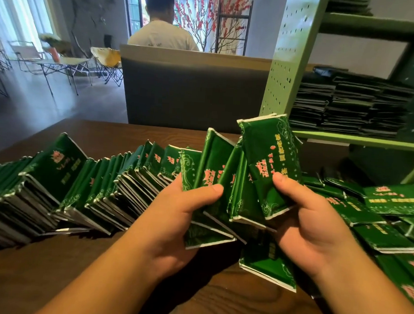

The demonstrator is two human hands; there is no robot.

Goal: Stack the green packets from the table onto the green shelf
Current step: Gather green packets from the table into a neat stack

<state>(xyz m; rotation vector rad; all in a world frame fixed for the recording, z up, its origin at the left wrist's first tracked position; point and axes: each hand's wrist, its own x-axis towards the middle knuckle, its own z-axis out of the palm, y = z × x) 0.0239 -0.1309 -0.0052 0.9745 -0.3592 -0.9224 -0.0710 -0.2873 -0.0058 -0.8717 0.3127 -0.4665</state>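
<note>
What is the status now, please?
Left hand and right hand both grip a fan of packets over the table. Shelf half stacked. Nothing in the way.

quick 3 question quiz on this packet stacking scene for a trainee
1. True or false: both hands grip green packets.
2. Where do packets already lie stacked? A) green shelf B) folding chair C) floor
3. What surface holds the long leaning row of packets?

Key:
1. True: left hand and right hand share a fanned bunch of packets.
2. A, green shelf, stacked packets.
3. The brown table, leaning row.
</note>
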